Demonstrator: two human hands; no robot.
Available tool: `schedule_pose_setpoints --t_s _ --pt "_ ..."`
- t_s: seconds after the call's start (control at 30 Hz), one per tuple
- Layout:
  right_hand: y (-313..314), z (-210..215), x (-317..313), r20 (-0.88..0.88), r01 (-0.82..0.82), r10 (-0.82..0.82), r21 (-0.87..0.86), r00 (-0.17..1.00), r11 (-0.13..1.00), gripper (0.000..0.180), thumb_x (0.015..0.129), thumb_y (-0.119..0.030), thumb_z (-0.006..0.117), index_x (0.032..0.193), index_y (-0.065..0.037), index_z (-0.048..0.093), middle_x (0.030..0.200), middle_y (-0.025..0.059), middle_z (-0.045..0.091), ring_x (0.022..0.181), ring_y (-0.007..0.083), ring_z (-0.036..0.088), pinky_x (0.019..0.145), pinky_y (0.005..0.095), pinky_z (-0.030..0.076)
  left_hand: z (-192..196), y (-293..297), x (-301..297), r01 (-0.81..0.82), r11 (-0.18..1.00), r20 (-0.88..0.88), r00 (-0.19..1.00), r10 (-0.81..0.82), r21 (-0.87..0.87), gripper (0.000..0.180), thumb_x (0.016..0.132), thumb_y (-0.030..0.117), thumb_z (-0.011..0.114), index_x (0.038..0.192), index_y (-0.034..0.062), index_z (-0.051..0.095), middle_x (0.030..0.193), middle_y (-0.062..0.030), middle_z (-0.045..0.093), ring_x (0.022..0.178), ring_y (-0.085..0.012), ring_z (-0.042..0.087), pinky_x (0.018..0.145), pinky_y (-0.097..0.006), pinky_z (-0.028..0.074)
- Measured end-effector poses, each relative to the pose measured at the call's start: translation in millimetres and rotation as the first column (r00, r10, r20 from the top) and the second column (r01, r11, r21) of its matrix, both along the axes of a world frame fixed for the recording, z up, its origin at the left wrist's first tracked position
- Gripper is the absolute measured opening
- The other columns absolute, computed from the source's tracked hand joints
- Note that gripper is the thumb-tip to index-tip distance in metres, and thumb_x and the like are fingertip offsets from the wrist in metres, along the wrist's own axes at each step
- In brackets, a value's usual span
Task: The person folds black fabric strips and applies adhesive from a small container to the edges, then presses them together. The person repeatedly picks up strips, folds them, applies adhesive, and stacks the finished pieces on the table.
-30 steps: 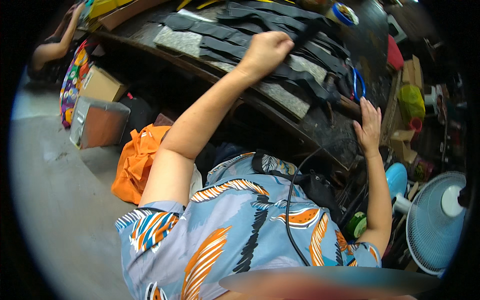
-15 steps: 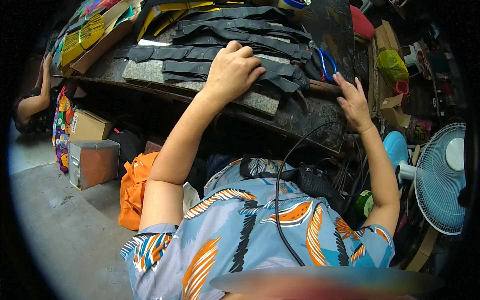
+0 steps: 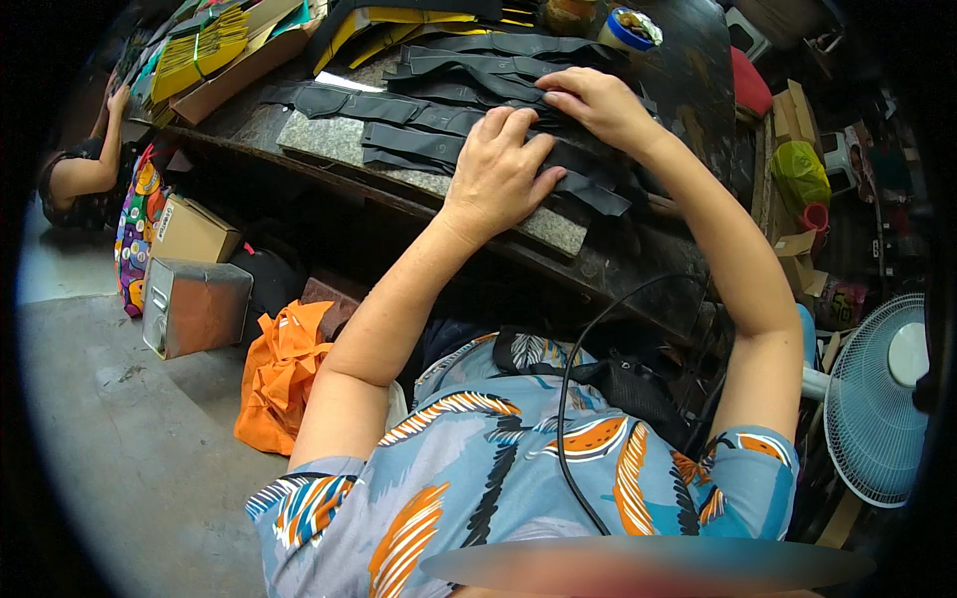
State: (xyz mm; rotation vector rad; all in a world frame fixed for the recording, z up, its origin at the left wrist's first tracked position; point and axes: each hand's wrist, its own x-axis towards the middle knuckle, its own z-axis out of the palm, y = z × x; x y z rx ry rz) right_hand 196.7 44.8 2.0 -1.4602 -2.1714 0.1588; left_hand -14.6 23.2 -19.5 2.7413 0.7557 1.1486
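Two hands rest on a spread of black strips [image 3: 439,145] laid across a grey stone slab [image 3: 329,140] on the dark tabletop [image 3: 688,70]. Left hand [image 3: 498,174] lies palm down, fingers [image 3: 508,125] flat and slightly spread, pressing the strips, gripping nothing. Right hand [image 3: 598,105] sits just beyond and to the right of it, fingers curled down onto the same strips; whether they pinch one, cannot tell. The two hands are near each other, not touching.

Strips overlap in rows, running from the slab's left end to under both hands, some hanging past the slab's right edge.

Around: yellow folded pieces [image 3: 199,50] in a shallow cardboard tray at the far left of the tabletop; a blue-rimmed round tin [image 3: 628,30] at the far edge. Below the tabletop: a cardboard box [image 3: 194,231], a grey metal box [image 3: 194,307], an orange bag [image 3: 284,374] on the concrete floor [image 3: 120,448]. A white fan [image 3: 882,399] stands at the right. A black cable [image 3: 568,399] runs over the patterned shirt. Another person's arm [image 3: 95,164] shows at the far left, well apart.
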Motion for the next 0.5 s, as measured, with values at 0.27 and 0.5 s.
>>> schedule_pose_setpoints --t_s 0.27,0.5 --pt "36 -4 8 -0.033 0.050 -0.056 -0.175 0.998 0.983 0.022 0.088 -0.027 0.068 0.104 -0.013 0.073 0.099 0.0086 0.071 0.093 0.0271 0.069 0.083 0.0362 0.054 -1 -2 0 -0.059 0.996 -0.036 0.998 0.056 -0.064 0.035 0.080 0.029 0.074 0.100 0.0012 0.068 0.107 -0.0165 0.065 0.108 -0.0344 0.059 0.098 -0.045 0.045" --pt "31 -5 4 0.110 -0.108 0.117 -0.080 0.987 0.991 0.034 0.084 -0.038 0.074 0.110 -0.016 0.074 0.098 0.0066 0.068 0.093 0.0257 0.068 0.083 0.0351 0.054 -4 0 2 -0.042 0.999 0.035 0.998 0.043 -0.004 0.029 0.077 0.027 0.075 0.087 0.0013 0.065 0.093 -0.0138 0.064 0.098 -0.0319 0.060 0.092 -0.043 0.046"
